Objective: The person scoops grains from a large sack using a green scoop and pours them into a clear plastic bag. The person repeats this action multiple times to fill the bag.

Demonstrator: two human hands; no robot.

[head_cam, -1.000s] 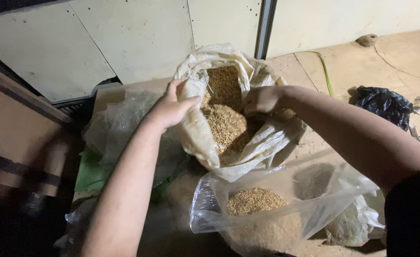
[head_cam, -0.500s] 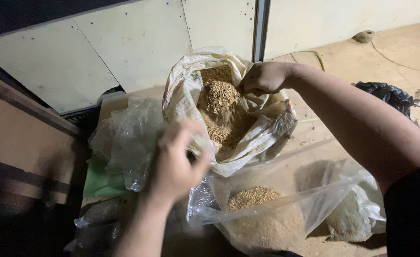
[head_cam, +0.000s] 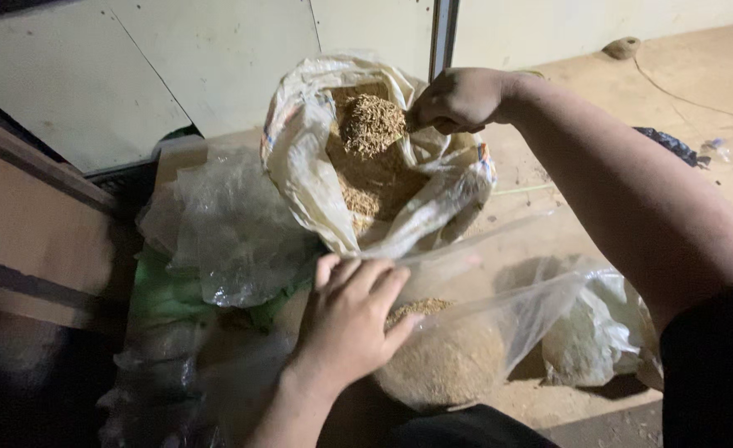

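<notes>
Right hand (head_cam: pixel 459 99): fingers closed on a scoop heaped with grain (head_cam: pixel 372 123), raised above the open white sack (head_cam: pixel 300 174)
Left hand (head_cam: pixel 351 323): fingers loosely curled over the rim of the clear bag (head_cam: pixel 499 323), holding its mouth open
Spill risk: the heap looks loose, so a tilt could shed grain onto the floor (head_cam: pixel 681 83)
Bag risk: the soft rim may sag shut if the grip slackens

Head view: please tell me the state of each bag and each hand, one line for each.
White sack: open at the top, partly full of grain.
Scoop of grain: heaped, lifted above the sack's grain.
Clear plastic bag: open, partly filled with grain.
Right hand: closed in a fist beside the scoop of grain.
Left hand: fingers bent, resting on the clear bag's rim.
</notes>
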